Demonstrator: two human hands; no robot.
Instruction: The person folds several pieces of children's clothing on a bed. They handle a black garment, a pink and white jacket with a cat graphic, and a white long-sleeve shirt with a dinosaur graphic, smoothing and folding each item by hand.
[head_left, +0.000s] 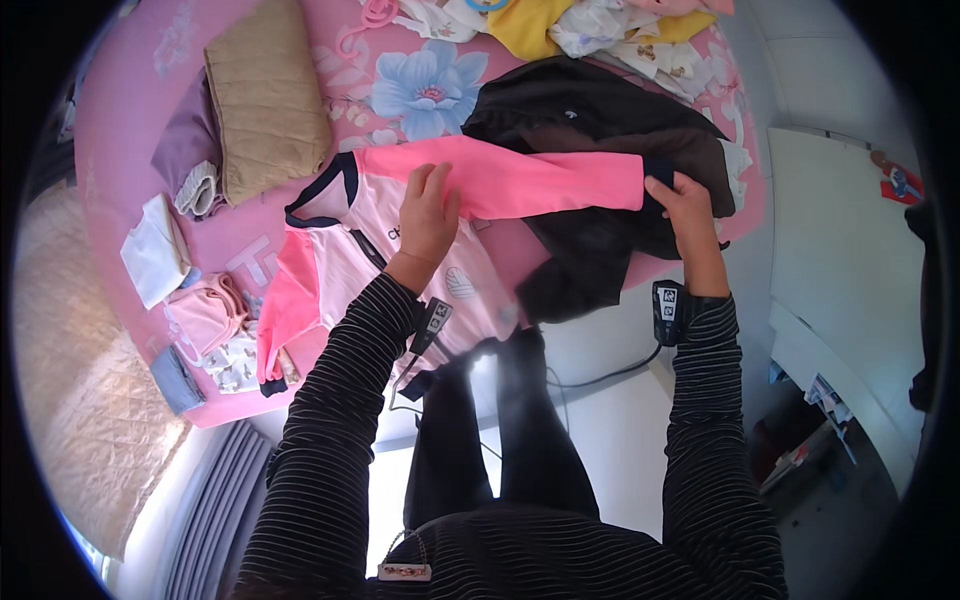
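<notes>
Pink jacket (460, 265) lies spread on the bed (110, 130), its hem at the near edge. The right hand (692, 218) grips the navy cuff (656, 172) of 1 sleeve; the left hand (430, 218) rests on that sleeve's upper end, fingers slightly bent; whether it pinches fabric cannot be told.

Risk, as judged: the dark clothes (600, 100) under the outstretched sleeve could drag along or bunch it. The hem could slide off the edge if pulled. Cables from 2 wrist devices (668, 300) could snag.

Surroundings: tan quilted cloth (268, 110), pink folded bundle (208, 312) leftward; yellow garment (525, 28) beyond. Main obstruction: the dark clothes.
</notes>
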